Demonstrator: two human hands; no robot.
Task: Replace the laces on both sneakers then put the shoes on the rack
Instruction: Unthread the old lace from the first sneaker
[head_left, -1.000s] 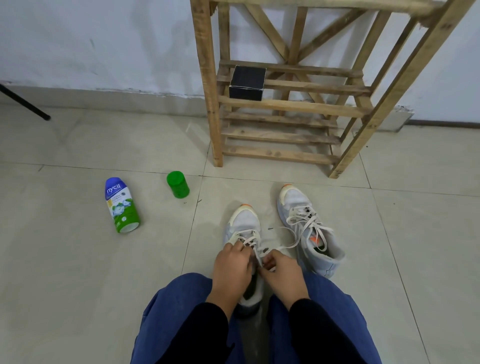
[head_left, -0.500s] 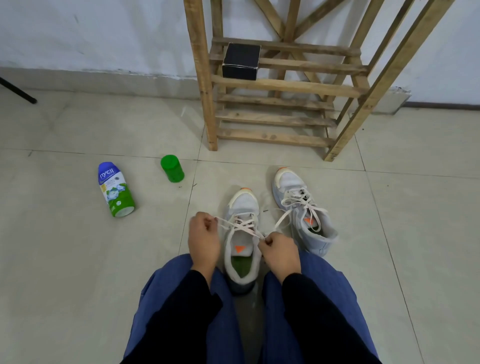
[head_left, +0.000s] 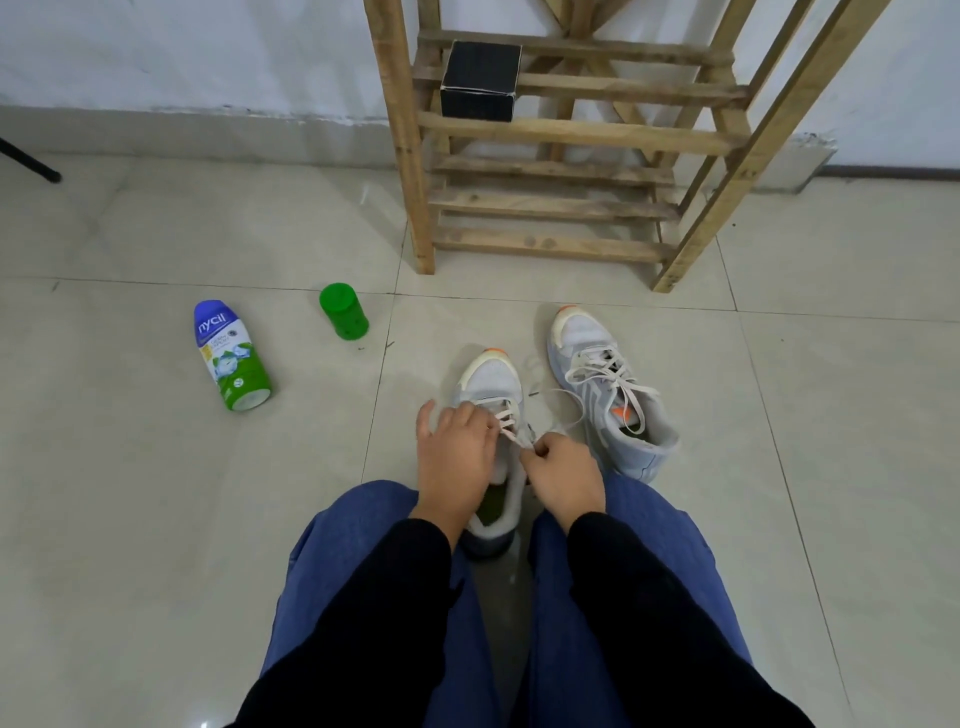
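Head view: before the wooden rack (head_left: 410, 156), the right hand (head_left: 563, 478) pinched the near sneaker (head_left: 488, 379)'s lace (head_left: 511, 434) taut; the left hand (head_left: 454, 457) covered its eyelets, seemingly steadying it, grip unclear.

Pale tiled floor (head_left: 156, 519) carries it all here. Near sneaker (head_left: 488, 379) sits flat on the tiles, toe toward the wall, and the far sneaker (head_left: 587, 338) stands just beside it on the right, a loose lace (head_left: 561, 400) looping on the tile between them. Off to the left, a bottle (head_left: 231, 358) lies on its side, a green cap (head_left: 343, 312) near it. The wooden rack (head_left: 410, 182) stands on the floor against the wall, with a black box (head_left: 480, 73) on its slats.
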